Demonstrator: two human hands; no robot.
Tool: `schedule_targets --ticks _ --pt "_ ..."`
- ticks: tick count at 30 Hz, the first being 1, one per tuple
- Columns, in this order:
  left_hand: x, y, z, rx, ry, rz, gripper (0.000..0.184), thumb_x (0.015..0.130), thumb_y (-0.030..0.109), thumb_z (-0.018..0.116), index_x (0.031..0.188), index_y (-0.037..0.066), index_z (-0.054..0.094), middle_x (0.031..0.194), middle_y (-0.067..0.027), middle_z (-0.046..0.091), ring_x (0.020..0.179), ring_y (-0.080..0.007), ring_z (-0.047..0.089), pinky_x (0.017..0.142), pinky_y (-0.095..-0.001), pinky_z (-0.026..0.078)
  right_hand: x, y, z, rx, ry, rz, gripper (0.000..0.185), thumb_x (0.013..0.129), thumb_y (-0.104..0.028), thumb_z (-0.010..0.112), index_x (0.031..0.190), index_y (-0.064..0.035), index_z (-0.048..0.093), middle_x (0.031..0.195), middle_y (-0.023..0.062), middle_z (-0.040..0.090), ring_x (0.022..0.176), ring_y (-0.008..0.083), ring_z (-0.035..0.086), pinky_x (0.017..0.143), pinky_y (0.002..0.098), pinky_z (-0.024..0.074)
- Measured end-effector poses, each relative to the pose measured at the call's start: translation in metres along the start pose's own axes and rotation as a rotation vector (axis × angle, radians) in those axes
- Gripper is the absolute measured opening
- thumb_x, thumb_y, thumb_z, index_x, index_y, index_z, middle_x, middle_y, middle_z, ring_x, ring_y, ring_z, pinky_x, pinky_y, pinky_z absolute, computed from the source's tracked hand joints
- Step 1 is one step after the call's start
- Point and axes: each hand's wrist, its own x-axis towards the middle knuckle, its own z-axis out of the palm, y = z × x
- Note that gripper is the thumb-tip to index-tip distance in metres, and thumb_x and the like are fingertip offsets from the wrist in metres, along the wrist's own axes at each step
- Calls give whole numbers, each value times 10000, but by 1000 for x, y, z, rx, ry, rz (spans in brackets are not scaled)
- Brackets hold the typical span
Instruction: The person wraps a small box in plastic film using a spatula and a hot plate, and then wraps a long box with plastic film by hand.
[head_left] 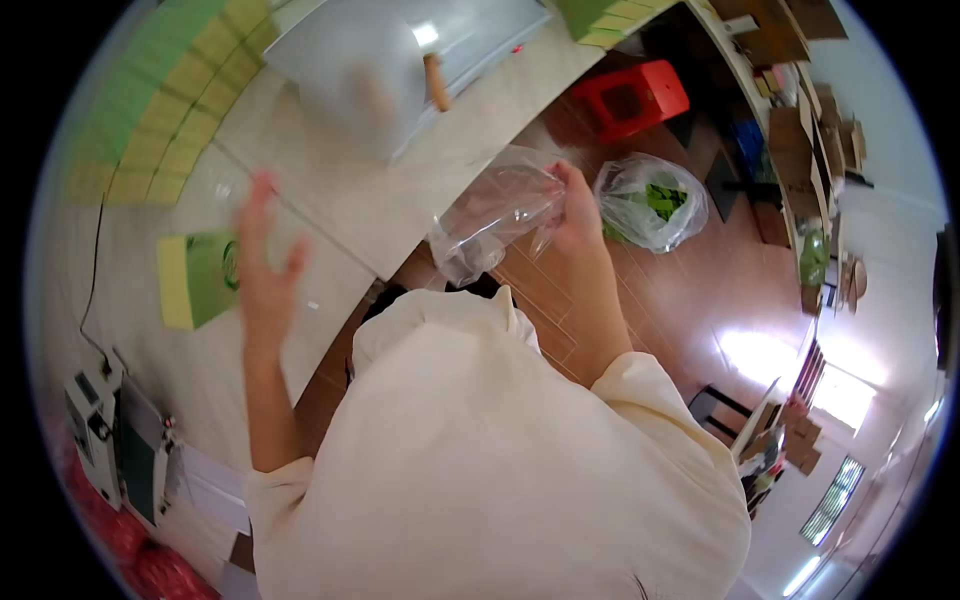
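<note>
My right hand (577, 215) pinches the edge of a clear plastic bag (495, 210), which hangs beside the table edge, over the floor. My left hand (268, 275) is raised over the table with its fingers spread, smeared by motion and holding nothing. Close to its left is a small green box (205, 280) with a pale yellow side, resting on the light tabletop (300, 150). Farther back stands a shiny grey metal appliance (370, 70) with a brown handle (435, 83).
Green and yellow boxes (180, 110) are stacked at the back left. A red stool (635, 98) and a clear bag with green contents (655, 203) are on the brown tiled floor. A white device (95, 440) sits at lower left, and cardboard boxes (800, 150) line the right shelf.
</note>
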Motion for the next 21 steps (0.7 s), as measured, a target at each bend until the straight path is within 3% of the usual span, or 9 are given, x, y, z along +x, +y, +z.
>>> schedule_targets --ticks 1,3,5,7,10,12,13,16,21 --pt "1 13 39 -209 -158 -6 753 902 280 694 1497 18 316 1532 -176 335 1389 -292 351 1131 -422 280 0 -7 -7 24 13 -19 250 973 -354 536 876 -143 629 736 -10 547 591 79 465 492 272 326" --pt "11 52 118 -338 -414 -43 959 908 520 629 1561 42 115 1589 -154 228 1452 -279 273 1176 -407 194 -1 -26 -27 -13 -52 -90 326 1003 -360 496 784 -132 574 703 -15 517 622 90 467 544 279 350" --pt "17 71 201 -662 -634 -203 1057 882 550 653 1559 41 21 1577 -209 172 1455 -334 205 1166 -429 206 -9 -43 -39 187 -119 -169 395 1025 -377 459 726 -126 521 683 -11 500 643 114 461 610 284 369" --pt "31 101 264 -780 -827 -275 1102 866 687 552 1555 53 -30 1582 -171 151 1460 -322 183 1172 -410 185 -2 -46 -63 402 -437 -258 442 1046 -385 413 713 -103 484 668 -9 484 638 138 445 633 283 368" --pt "37 113 357 -798 -913 -135 979 914 693 448 1556 73 44 1558 -128 215 1446 -282 226 1162 -388 233 18 -57 -103 146 -339 -492 426 1054 -349 329 780 -68 494 795 68 546 748 208 498 719 324 422" --pt "52 138 399 -1325 -1072 -487 758 1005 581 371 1541 101 133 1527 -74 276 1420 -211 283 1146 -355 286 26 -92 -121 -525 -4 -1263 406 1036 -351 323 828 -56 508 999 132 572 924 297 496 881 416 390" --pt "63 156 416 -1311 -1098 -466 758 1005 581 371 1541 101 133 1527 -74 276 1420 -211 283 1146 -355 286 35 -109 -135 -511 18 -1284 406 1036 -351 323 828 -56 508 999 132 572 924 297 496 881 416 390" --pt "88 213 453 -1157 -767 -517 521 1064 340 407 1504 114 244 1448 -42 405 1318 -160 432 1106 -316 352 69 -146 -179 -848 129 -1323 353 1005 -338 352 929 -48 539 1203 151 520 1124 365 435 1043 522 263" --pt "152 206 523 -991 -740 -488 376 1037 198 488 1391 93 418 1348 -37 497 1244 -151 486 1049 -297 402 139 -181 -201 -983 436 -1261 397 931 -368 489 1141 -31 503 1323 174 455 1275 371 387 1143 573 132"
